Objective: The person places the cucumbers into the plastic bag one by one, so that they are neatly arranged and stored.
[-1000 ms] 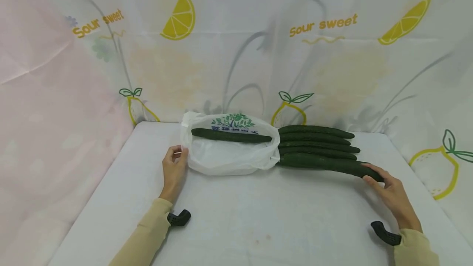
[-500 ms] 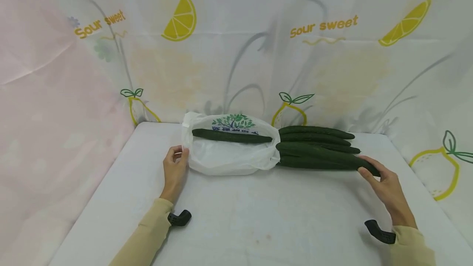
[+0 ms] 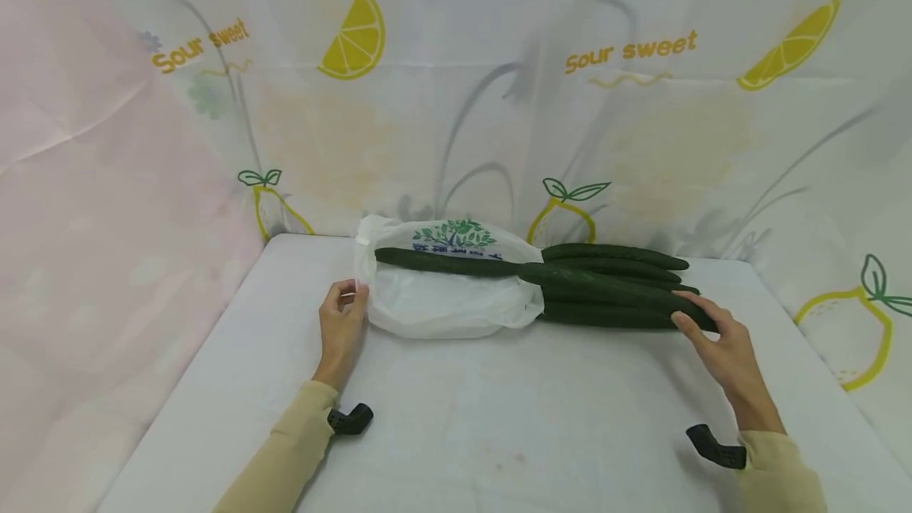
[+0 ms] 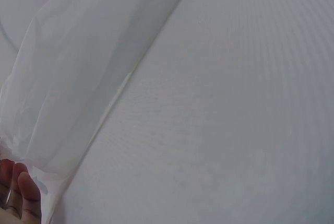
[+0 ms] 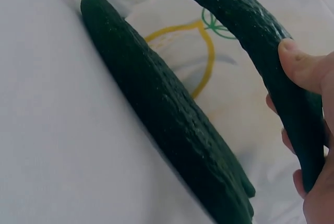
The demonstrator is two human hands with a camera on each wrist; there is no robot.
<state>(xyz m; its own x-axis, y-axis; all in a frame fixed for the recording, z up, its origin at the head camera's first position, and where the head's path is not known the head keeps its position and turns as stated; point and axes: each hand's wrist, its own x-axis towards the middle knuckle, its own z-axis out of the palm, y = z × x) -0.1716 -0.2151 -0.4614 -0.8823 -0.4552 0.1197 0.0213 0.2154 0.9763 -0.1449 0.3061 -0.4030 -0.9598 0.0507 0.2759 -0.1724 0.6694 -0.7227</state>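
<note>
My right hand [image 3: 727, 351] grips the right end of a long dark green cucumber [image 3: 606, 285], fingers and thumb wrapped round it in the right wrist view [image 5: 266, 51]. The cucumber's left tip is raised over the right rim of a white plastic bag [image 3: 420, 323]. Inside the bag lies another cucumber [image 3: 442, 263], along its back side. My left hand [image 3: 342, 331] pinches the bag's left edge; in the left wrist view only a few fingers [image 4: 28, 192] show beside the bag [image 4: 78, 78].
Several more cucumbers [image 3: 613, 253] lie side by side on the table to the right of the bag, partly covered by the held one. The white table [image 3: 456, 434] reaches back to a lemon-printed curtain [image 3: 442, 101].
My right hand has lifted the nearest cucumber out of the row's front and carried it left and back, until its tip passes over the bag's rim. The left hand stays at the bag's edge.
</note>
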